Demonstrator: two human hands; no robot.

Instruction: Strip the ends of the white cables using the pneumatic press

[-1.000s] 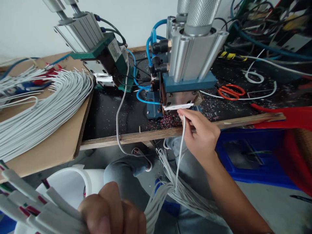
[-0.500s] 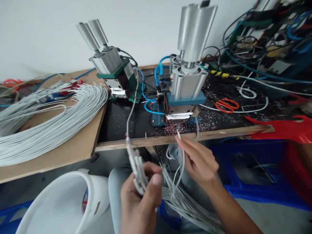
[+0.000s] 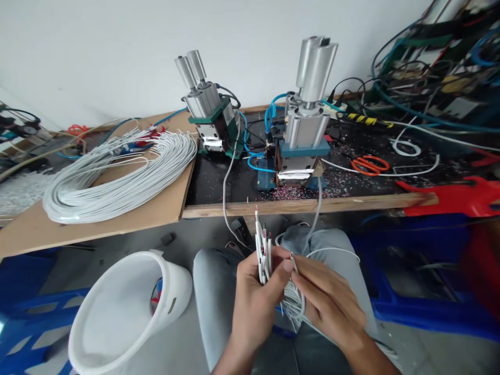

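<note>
My left hand is closed around a bunch of white cables. Their ends point up, with small red and dark green wire tips showing. Touching it from the right, my right hand pinches a single white cable near its end, beside the left thumb. Below both hands, the lengths of the bundle hang over my lap, partly hidden by the fingers. Beyond the hands, at the bench edge, stands a pneumatic machine with silver cylinders and a blue base.
A second, green-based machine stands further left. A big coil of white cable lies on cardboard. A white bucket stands on the floor at left. Orange-handled scissors and a red tool lie at right.
My hands have come together over my lap, the right moving down from the bench edge with its cable. The left-hand bunch now points upright. The view has shifted left and back.
</note>
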